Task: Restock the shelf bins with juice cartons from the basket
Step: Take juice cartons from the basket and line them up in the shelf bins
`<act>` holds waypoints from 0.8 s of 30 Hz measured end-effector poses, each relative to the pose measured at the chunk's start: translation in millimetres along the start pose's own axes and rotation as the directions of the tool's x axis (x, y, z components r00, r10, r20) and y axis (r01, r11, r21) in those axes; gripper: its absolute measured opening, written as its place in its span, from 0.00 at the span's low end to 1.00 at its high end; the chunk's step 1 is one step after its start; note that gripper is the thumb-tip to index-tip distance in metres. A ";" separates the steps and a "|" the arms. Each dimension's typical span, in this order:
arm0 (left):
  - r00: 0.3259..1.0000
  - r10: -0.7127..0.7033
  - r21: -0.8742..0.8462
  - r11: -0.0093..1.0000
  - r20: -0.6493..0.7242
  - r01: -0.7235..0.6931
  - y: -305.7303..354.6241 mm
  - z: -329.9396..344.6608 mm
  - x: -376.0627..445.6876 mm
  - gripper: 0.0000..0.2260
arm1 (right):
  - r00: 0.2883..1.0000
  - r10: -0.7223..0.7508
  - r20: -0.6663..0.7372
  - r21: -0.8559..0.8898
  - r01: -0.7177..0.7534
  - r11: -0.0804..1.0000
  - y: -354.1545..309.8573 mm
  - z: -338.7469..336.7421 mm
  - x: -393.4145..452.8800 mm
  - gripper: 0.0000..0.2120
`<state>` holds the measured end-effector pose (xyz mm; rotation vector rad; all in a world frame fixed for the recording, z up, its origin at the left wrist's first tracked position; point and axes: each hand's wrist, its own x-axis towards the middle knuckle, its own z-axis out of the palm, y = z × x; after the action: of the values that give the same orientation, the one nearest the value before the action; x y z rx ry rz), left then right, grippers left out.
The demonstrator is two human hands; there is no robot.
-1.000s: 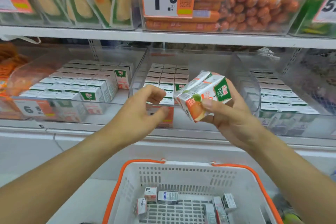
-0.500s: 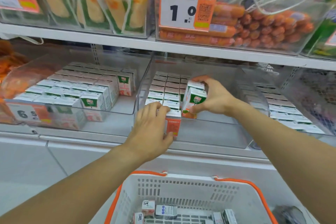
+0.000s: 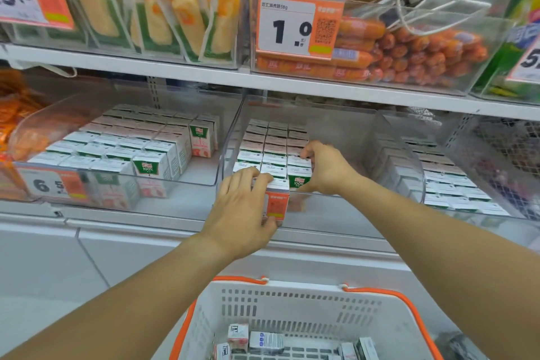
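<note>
The middle clear bin (image 3: 344, 207) on the lower shelf holds rows of small white and green juice cartons (image 3: 273, 155). My left hand (image 3: 244, 210) grips the bin's front wall beside its orange price tag (image 3: 276, 204), fingers over the rim and thumb underneath. My right hand (image 3: 325, 169) is inside the bin, at the right side of the rows. It holds the front right carton (image 3: 298, 180), thumb at the carton's front and fingers curled over the tops behind it. The white basket (image 3: 292, 298) with orange handles sits below me with several loose cartons (image 3: 266, 342) in it.
A left bin (image 3: 204, 184) is nearly full of the same cartons, and a right bin (image 3: 409, 155) holds more. The shelf above carries sausages (image 3: 409, 47), packed corn (image 3: 175, 17) and a 1.0 price tag (image 3: 295, 26). A white cabinet front (image 3: 87, 257) lies below the shelf.
My right hand carried the carton from in front of the shelf into the middle bin and set it down at the front right. My left hand moved onto the bin's front wall.
</note>
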<state>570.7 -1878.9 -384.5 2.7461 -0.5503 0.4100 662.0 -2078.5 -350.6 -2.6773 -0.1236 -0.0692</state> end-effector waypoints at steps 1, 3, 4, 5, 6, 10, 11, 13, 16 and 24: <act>1.000 0.001 0.002 1.000 -0.001 -0.001 -0.1 0.2 0.1 0.31 | 1.000 0.010 0.025 0.008 -0.010 1.000 -0.7 -4.9 -0.8 0.36; 1.000 0.009 0.012 1.000 0.008 -0.009 -1.1 0.5 0.7 0.30 | 0.996 0.034 0.086 0.052 -0.039 0.998 -1.7 -17.4 -5.9 0.35; 1.000 0.012 0.016 1.000 0.018 -0.012 -1.6 0.5 0.6 0.30 | 0.994 0.037 0.101 0.074 -0.045 0.996 -2.6 -24.1 -11.1 0.34; 1.000 0.012 0.017 1.000 0.028 -0.012 -1.6 0.3 0.4 0.30 | 0.996 0.028 0.088 0.092 -0.036 0.995 -3.3 -31.0 -18.4 0.32; 1.000 0.011 0.005 1.000 0.026 -0.011 -1.2 -0.2 0.2 0.29 | 0.999 0.006 0.036 0.112 -0.010 0.994 -3.1 -37.6 -27.3 0.28; 0.982 0.087 -0.123 0.987 -0.170 -0.108 15.6 -11.6 -1.4 0.20 | 0.946 -0.042 -0.321 0.290 0.140 0.947 3.1 -53.2 -94.9 0.07; 0.958 0.143 -0.162 0.969 -0.248 -0.186 24.5 -14.2 -3.0 0.16 | 0.928 -0.031 -0.371 0.329 0.163 0.930 8.0 -51.2 -115.9 0.05; 0.925 0.227 -0.246 0.919 -0.306 -0.307 46.3 -12.7 -7.6 0.09 | 0.932 0.008 -0.363 0.413 0.153 0.898 28.8 -34.7 -154.0 0.07; 0.968 0.246 -0.440 0.876 0.057 -0.197 76.2 16.4 -21.4 0.05 | 0.994 0.101 -0.051 0.443 -0.068 0.894 82.8 7.0 -190.7 0.05; 0.644 0.158 -0.267 0.961 0.749 0.076 102.6 160.4 -35.5 0.15 | 0.822 0.367 0.436 0.024 -0.418 0.908 191.7 97.5 -209.8 0.16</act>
<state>531.4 -2014.0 -517.7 2.5140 -0.7853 -0.8409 475.0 -2221.9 -537.0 -2.4982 0.2875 0.6348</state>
